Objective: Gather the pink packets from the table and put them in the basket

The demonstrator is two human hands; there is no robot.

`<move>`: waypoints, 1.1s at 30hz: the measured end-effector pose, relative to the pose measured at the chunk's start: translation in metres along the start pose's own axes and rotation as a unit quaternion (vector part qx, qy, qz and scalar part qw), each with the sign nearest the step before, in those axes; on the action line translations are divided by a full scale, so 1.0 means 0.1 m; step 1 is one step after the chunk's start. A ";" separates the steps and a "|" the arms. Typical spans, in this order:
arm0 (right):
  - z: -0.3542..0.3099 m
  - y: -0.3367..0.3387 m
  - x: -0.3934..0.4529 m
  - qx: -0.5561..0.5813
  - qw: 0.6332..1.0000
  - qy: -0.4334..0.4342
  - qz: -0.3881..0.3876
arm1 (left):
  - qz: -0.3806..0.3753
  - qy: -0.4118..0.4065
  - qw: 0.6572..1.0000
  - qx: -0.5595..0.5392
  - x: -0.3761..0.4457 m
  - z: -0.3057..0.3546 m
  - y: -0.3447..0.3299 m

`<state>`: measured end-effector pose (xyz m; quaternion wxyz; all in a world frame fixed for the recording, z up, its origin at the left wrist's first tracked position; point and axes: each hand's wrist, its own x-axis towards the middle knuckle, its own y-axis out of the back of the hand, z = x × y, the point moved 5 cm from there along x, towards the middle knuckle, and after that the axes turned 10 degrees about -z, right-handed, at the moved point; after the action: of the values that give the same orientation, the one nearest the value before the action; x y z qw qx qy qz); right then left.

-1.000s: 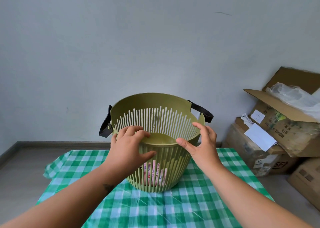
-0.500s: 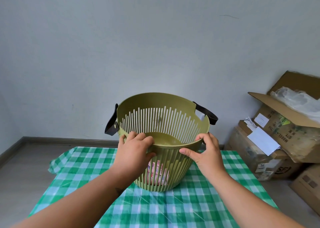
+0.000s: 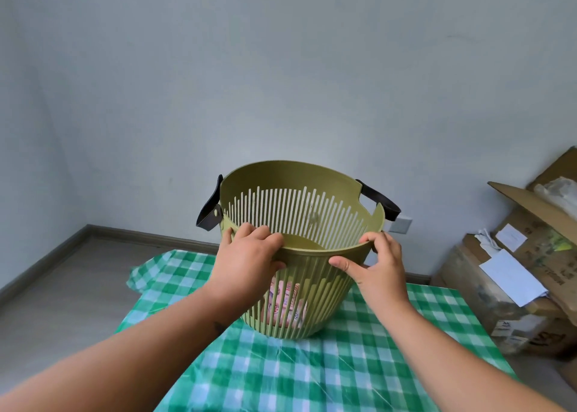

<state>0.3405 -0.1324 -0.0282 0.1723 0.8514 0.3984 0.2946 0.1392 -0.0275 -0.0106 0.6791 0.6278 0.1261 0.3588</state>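
Pink printed packets (image 3: 285,302) lie at the bottom of the olive-green slatted plastic basket (image 3: 315,305), visible through its near slats. The basket stands on the worktop with the green-and-white checked cloth (image 3: 359,368). The left hand (image 3: 248,260) and right hand (image 3: 373,266) are each closed around the near rim. No loose packets show on the cloth, so gathering appears finished; next, judge whether to lift or reposition the basket. Open cardboard boxes (image 3: 515,274) sit well right, obstructing nothing.

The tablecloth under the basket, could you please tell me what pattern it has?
Green and white checks; the tablecloth shows in the head view.
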 end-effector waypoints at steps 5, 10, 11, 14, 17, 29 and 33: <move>-0.53 -0.82 0.27 0.010 0.998 0.042 -0.047 | 0.025 0.063 0.997 0.030 -0.21 -0.84 0.37; -0.58 -1.00 0.30 0.004 0.998 0.036 -0.055 | 0.017 0.064 0.996 0.055 -0.27 -1.00 0.40; -0.58 -1.03 0.31 0.001 0.998 0.035 -0.059 | 0.015 0.064 0.996 0.059 -0.27 -1.01 0.40; -0.62 -1.18 0.34 -0.009 0.997 0.036 -0.069 | 0.023 0.073 0.995 0.056 -0.31 -1.14 0.42; -0.66 -1.31 0.35 -0.014 0.996 0.031 -0.080 | 0.022 0.079 0.995 0.061 -0.35 -1.26 0.41; -0.68 -1.46 0.38 -0.026 0.993 0.004 -0.115 | -0.025 0.115 0.992 0.047 -0.39 -1.44 0.33; -0.67 -1.43 0.38 -0.034 0.990 0.001 -0.135 | -0.049 0.119 0.990 0.063 -0.41 -1.42 0.35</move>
<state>0.2343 -0.0098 -0.0384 0.2390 0.7833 0.4993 0.2829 0.0107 0.0527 -0.0146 0.6354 0.6152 0.2589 0.3883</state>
